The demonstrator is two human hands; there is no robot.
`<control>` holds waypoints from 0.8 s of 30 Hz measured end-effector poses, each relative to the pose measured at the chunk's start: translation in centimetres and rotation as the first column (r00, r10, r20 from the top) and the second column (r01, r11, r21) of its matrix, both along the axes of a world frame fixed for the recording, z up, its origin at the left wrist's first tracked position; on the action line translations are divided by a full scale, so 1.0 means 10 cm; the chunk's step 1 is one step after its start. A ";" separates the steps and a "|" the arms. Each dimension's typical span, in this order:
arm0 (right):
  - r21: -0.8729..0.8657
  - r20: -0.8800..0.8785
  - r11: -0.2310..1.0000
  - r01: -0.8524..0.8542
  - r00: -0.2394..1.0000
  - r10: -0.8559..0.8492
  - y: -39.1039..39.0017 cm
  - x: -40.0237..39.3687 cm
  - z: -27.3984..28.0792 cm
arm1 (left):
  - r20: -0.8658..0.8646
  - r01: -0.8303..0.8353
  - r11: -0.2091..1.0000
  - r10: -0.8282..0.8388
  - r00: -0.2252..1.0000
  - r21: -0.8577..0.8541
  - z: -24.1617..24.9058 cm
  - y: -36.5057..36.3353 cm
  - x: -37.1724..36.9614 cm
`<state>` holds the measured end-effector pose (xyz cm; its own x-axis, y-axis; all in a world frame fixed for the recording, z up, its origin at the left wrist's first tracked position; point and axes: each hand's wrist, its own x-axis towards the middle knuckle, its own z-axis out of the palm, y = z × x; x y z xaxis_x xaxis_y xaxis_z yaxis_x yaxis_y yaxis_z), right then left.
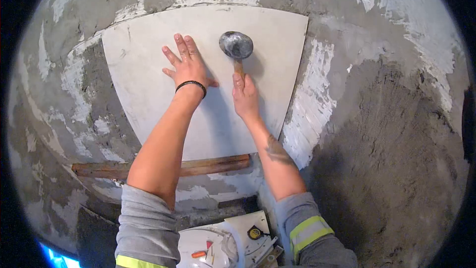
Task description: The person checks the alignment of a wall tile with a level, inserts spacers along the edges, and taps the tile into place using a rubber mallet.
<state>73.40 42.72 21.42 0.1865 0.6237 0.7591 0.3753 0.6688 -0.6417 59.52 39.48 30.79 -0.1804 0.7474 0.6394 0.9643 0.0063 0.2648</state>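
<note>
A large pale tile (263, 30) lies against the rough, mortar-streaked wall. Flat on its surface, left of centre, rests my left hand (191, 67), fingers spread and holding nothing, with a dark bracelet at the wrist. My right hand (245, 94) is wrapped round the wooden handle of a mallet (236, 45), whose dark, worn round head is in front of the tile's upper middle. Whether the mallet head touches the tile cannot be told. Along the tile's lower edge runs a wooden strip (215, 165), partly hidden behind my left forearm.
Below are a white surface (191, 243) with small red and orange pieces (199, 254), a yellow and black tape measure (255, 233) and a metal tool (263, 253). Ridged white adhesive (313, 104) marks the wall (386, 168) right of the tile.
</note>
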 end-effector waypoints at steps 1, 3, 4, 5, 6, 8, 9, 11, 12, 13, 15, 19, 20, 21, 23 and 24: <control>0.004 -0.001 1.000 -0.001 1.000 0.001 0.06 0.01 -0.04 | 0.009 -0.002 1.000 0.002 1.000 0.005 0.02 0.01 0.00; 0.051 -0.099 0.991 -0.122 0.987 0.126 0.16 -0.03 -0.16 | 0.008 -0.002 1.000 0.002 1.000 0.011 0.02 0.03 -0.01; 0.046 -0.101 0.991 -0.129 0.986 0.133 0.15 -0.05 -0.13 | 0.006 0.000 1.000 0.000 1.000 0.014 0.02 0.03 -0.02; 0.011 -0.078 0.995 -0.096 0.992 0.096 0.11 -0.04 -0.09 | 0.006 -0.006 1.000 0.006 1.000 0.000 -0.02 0.02 -0.01; -0.009 -0.049 0.998 -0.062 0.997 0.061 0.08 -0.04 -0.01 | 0.009 0.001 1.000 -0.001 1.000 -0.004 0.00 0.03 0.00; 0.023 -0.087 0.992 -0.124 0.988 0.126 0.01 -0.05 -0.04 | 0.022 -0.006 1.000 0.006 1.000 -0.001 0.03 0.03 -0.02; 0.059 -0.123 0.983 -0.175 0.976 0.181 0.00 -0.05 -0.02 | 0.018 -0.010 1.000 0.011 1.000 -0.015 0.06 0.03 -0.01; 0.045 -0.053 0.994 -0.103 0.993 0.106 0.11 -0.03 0.01 | 0.004 -0.001 1.000 0.001 1.000 -0.029 0.04 0.02 -0.02; 0.041 0.009 0.999 -0.021 1.000 0.021 0.14 0.00 0.01 | 0.002 0.000 1.000 0.000 1.000 -0.031 0.03 0.02 -0.02; 0.045 0.010 0.999 -0.019 1.000 0.018 0.09 0.02 0.02 | 0.005 -0.012 0.999 0.012 1.000 -0.036 0.04 0.02 0.00; 0.049 -0.051 0.989 -0.139 0.989 0.141 -0.03 0.03 0.04 | 0.012 -0.026 0.999 0.027 1.000 -0.028 0.08 0.06 0.00; 0.038 0.033 0.999 0.000 0.999 -0.001 0.03 0.11 0.06 | -0.006 -0.016 1.000 0.016 1.000 -0.026 0.04 0.02 0.00; -0.022 -0.049 0.995 -0.099 0.994 0.098 -0.04 0.12 0.05 | -0.009 -0.017 0.999 0.017 1.000 -0.030 0.04 0.01 -0.01; -0.064 -0.131 0.977 -0.205 0.972 0.196 -0.09 0.11 0.09 | -0.006 -0.020 1.000 0.019 1.000 -0.022 0.07 0.01 -0.01; 0.001 -0.115 0.984 -0.179 0.977 0.178 -0.06 0.16 0.05 | 0.002 -0.038 0.997 0.039 0.999 -0.060 0.08 0.01 0.00; 0.057 -0.114 0.988 -0.145 0.982 0.150 -0.03 0.17 0.02 | 0.005 -0.044 0.997 0.044 0.999 -0.061 0.08 0.01 -0.01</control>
<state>75.08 42.39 21.58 0.1849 0.6141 0.7673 0.1943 0.7425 -0.6411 59.37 39.59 31.55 -0.2178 0.7759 0.5920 0.9611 0.0648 0.2686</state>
